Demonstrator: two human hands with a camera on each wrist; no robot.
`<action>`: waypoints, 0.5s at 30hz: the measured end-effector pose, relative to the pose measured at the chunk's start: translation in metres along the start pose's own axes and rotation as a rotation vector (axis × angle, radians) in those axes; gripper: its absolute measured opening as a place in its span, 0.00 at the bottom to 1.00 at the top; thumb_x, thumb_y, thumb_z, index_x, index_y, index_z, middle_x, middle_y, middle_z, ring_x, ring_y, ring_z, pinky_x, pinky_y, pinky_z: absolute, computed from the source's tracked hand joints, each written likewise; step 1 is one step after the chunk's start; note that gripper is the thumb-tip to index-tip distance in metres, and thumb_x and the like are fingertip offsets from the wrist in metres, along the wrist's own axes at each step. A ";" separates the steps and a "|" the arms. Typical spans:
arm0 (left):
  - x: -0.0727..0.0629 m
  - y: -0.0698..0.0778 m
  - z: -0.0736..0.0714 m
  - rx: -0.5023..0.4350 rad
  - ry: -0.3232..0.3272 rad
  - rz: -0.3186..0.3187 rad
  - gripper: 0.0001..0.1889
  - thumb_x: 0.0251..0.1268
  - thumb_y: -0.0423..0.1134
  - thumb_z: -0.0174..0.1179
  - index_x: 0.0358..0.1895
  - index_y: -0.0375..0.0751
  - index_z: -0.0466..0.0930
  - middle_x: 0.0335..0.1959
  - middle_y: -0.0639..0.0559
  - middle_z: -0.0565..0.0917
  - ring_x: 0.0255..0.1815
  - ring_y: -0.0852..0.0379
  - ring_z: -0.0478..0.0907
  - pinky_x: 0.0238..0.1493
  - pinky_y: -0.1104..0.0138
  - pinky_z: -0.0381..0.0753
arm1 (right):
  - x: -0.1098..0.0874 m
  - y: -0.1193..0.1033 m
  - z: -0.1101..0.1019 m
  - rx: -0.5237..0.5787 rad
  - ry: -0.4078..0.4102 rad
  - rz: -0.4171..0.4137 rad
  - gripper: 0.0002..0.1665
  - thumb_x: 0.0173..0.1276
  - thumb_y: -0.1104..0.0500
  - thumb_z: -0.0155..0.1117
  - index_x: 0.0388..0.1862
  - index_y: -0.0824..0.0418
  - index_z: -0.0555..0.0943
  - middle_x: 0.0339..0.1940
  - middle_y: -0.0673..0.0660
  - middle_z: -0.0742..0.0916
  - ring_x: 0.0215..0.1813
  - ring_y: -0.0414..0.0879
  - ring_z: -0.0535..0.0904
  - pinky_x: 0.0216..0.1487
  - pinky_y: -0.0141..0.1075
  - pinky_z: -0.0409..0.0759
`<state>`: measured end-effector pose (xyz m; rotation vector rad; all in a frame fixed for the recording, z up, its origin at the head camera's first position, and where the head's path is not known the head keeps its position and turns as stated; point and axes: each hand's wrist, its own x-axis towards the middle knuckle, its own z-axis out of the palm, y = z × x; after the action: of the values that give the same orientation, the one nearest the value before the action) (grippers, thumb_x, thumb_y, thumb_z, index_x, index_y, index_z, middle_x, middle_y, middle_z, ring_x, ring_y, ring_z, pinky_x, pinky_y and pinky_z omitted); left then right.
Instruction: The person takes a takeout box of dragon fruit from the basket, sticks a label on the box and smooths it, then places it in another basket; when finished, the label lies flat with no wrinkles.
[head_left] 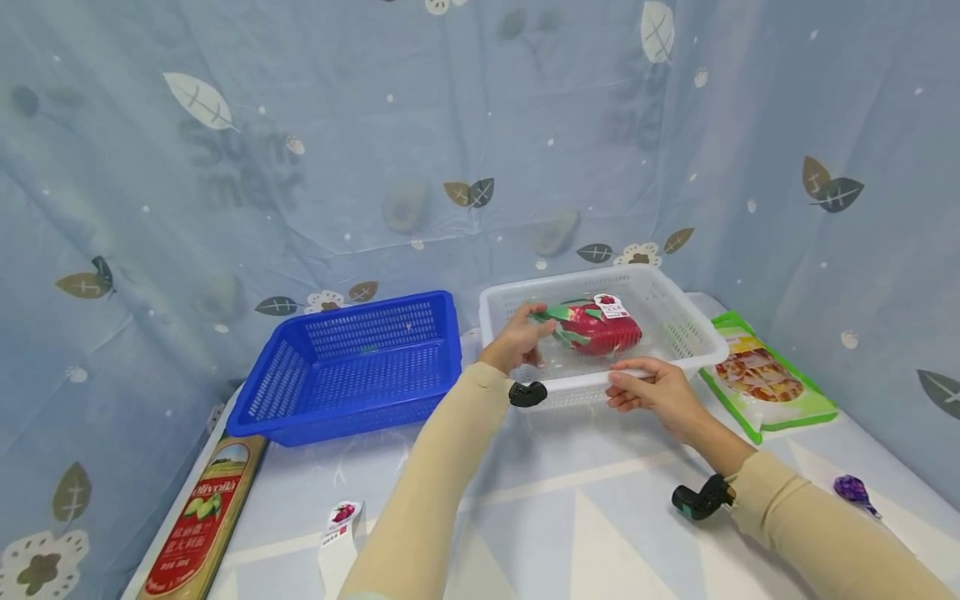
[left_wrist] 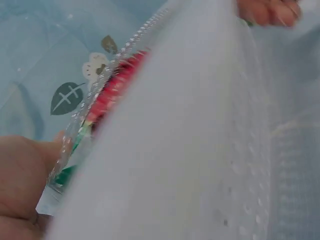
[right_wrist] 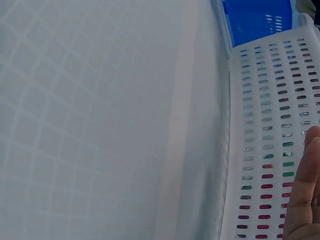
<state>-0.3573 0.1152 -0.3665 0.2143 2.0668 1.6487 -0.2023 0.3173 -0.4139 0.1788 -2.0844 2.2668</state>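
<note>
A red dragon fruit (head_left: pixel 600 333) with green scales lies in a clear plastic box with a white label (head_left: pixel 611 306), inside the white basket (head_left: pixel 678 287). My left hand (head_left: pixel 517 340) reaches over the basket's left front corner and grips the left end of that box. Up close in the left wrist view, the thumb side of the left hand (left_wrist: pixel 22 172) meets the ridged edge of the box. My right hand (head_left: pixel 660 398) pinches the basket's front rim, its fingers down along the outer wall. Through the slots of the white basket (right_wrist: pixel 272 145), red and green show in the right wrist view.
Left of the white basket stands a blue slotted basket (head_left: pixel 360 367). A red and gold pasta pack (head_left: pixel 198 521) lies at the table's left edge, near a label strip (head_left: pixel 339 542). On the right are a green food bag (head_left: pixel 768 379) and a small purple item (head_left: pixel 853 492).
</note>
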 end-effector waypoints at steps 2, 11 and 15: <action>-0.001 -0.001 0.002 0.048 0.001 0.010 0.28 0.74 0.43 0.56 0.73 0.56 0.60 0.69 0.39 0.70 0.09 0.60 0.60 0.16 0.67 0.75 | 0.000 0.000 0.000 0.003 0.000 -0.001 0.09 0.71 0.63 0.63 0.48 0.60 0.82 0.29 0.51 0.91 0.31 0.43 0.89 0.34 0.36 0.87; -0.014 0.000 0.005 0.185 0.019 -0.008 0.30 0.75 0.44 0.53 0.76 0.60 0.54 0.73 0.37 0.64 0.12 0.59 0.62 0.19 0.67 0.76 | -0.001 -0.001 0.002 0.007 -0.002 0.019 0.07 0.70 0.62 0.64 0.43 0.49 0.83 0.29 0.52 0.91 0.31 0.43 0.89 0.34 0.36 0.87; -0.018 0.001 0.006 0.250 0.027 0.003 0.32 0.76 0.46 0.51 0.78 0.63 0.51 0.78 0.41 0.58 0.15 0.58 0.62 0.22 0.66 0.77 | -0.001 -0.001 0.002 0.014 -0.005 0.005 0.08 0.70 0.62 0.63 0.45 0.52 0.83 0.29 0.52 0.91 0.31 0.44 0.89 0.34 0.36 0.87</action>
<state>-0.3394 0.1135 -0.3613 0.2795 2.2922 1.3982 -0.2014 0.3154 -0.4129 0.1801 -2.0743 2.2858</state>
